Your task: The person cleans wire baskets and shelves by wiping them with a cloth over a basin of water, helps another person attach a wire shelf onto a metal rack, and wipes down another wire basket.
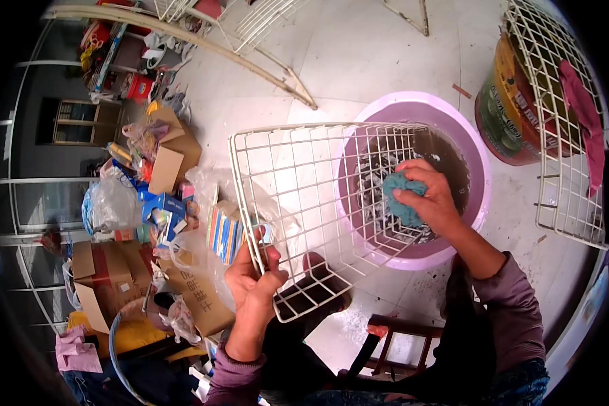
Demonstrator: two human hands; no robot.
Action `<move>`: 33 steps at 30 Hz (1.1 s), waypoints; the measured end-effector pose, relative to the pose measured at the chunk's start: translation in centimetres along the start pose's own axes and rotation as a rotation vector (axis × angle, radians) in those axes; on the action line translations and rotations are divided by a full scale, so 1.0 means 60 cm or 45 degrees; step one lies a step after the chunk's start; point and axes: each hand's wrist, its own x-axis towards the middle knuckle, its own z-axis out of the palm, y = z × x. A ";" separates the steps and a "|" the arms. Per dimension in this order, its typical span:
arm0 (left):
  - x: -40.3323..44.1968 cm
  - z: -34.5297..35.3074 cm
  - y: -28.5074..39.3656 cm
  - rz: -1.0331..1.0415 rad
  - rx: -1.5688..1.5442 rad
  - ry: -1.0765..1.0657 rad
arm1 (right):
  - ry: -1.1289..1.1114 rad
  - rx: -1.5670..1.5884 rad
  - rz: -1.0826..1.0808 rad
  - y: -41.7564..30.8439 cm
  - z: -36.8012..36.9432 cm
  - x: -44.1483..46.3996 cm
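A white wire basket (304,197) is tilted over a pink basin (482,169) that holds murky, brownish water (442,150). My left hand (254,276) grips the basket's near rim at the left, fingers wrapped round the wire. In my right hand (434,203) is a bunched teal cloth (404,196), held against the wire mesh above the basin. Part of the basket's far end lies inside the basin, and the fingertips of my right hand are partly hidden by the cloth.
A large printed bucket (514,101) stands at the right beside another wire rack (561,183) with a dark pink cloth (584,122) on it. Cardboard boxes (189,287) and plastic bags crowd the left. A small wooden stool (404,346) sits below the basin.
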 end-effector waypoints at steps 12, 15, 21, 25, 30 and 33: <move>0.013 -0.058 -0.031 0.908 0.533 -0.141 | 0.325 0.705 0.302 -0.139 -0.080 -0.001; 0.032 -0.081 -0.033 1.207 0.779 -0.173 | 0.263 0.573 0.123 -0.182 -0.086 0.006; 0.026 -0.069 -0.022 1.339 0.915 -0.156 | 0.014 -0.202 -0.598 -0.245 -0.023 0.045; 0.023 -0.080 -0.026 1.372 0.987 -0.162 | 0.067 -0.484 -0.419 -0.175 -0.018 0.066; 0.036 -0.088 -0.021 1.353 1.047 -0.183 | 0.180 -0.532 -0.102 -0.060 -0.068 0.062; 0.026 -0.079 -0.001 1.099 0.988 -0.174 | 0.258 -0.662 0.020 0.006 -0.092 0.057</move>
